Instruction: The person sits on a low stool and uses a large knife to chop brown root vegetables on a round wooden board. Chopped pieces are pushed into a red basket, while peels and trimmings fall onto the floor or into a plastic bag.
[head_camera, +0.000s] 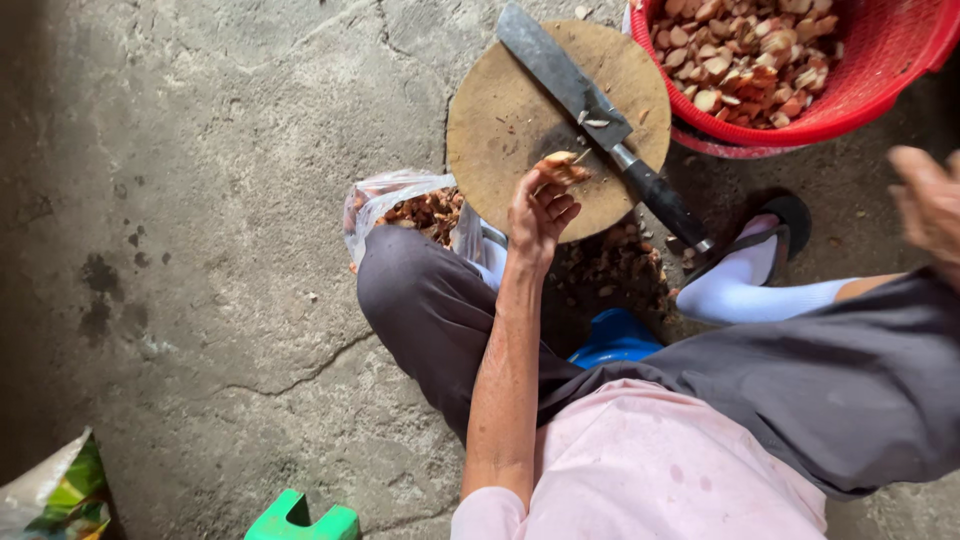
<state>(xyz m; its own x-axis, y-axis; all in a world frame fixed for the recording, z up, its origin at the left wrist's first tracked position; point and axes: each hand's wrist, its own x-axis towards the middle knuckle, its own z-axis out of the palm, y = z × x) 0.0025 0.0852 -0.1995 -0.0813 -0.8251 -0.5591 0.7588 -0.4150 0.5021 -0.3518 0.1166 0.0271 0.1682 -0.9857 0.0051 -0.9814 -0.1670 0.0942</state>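
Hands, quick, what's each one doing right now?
Left hand: closed on a brownish piece over the round chopping board.
Right hand: blurred, cannot tell.

floor (200, 200): grey cracked concrete, dark stains | light: daylight, shadowed left edge

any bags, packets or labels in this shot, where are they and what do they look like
Clear plastic bag: on the floor left of the round wooden board, beside the knee, crumpled, holding brown pieces.
Printed packet: bottom left corner, partly cut off, glossy, green and yellow with white.
No signs or screens in view.
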